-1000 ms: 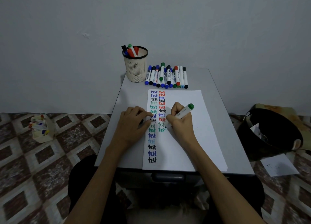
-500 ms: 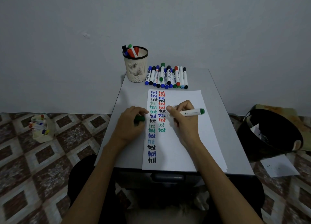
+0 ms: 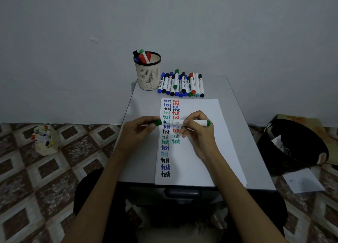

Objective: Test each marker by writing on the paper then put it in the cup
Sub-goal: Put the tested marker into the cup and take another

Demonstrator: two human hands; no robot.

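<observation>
— Two hands are busy mid-frame, over the paper that runs down the table toward the lower edge. Call them for me.
— Left hand: fingers curled, pinching the green cap. Right hand: wrapped round the barrel of the green marker.
— How does that marker lie?
— Flat across the picture, long axis left to right. The tip points left, straight at the cap, and the tail pokes out past the right knuckles. Cap and tip sit just apart on one line, over the columns of "test" words.
— So capping is the step in hand?
— I'd say so. The two need only slide together along that axis. Tilt either one and the tip could smear the cap's rim or a finger.
— And farther up?
— Beyond the top edge of the sheet, a row of markers lies side by side, which I'd guess are waiting their turn. Left of them, upper centre, the cup stands upright with a few markers in it.
— Which hand is closer to it?
— The left sits almost directly below the cup. The right, the one carrying the marker, is farther off, so I'd expect it to go up and leftward across the sheet.
</observation>
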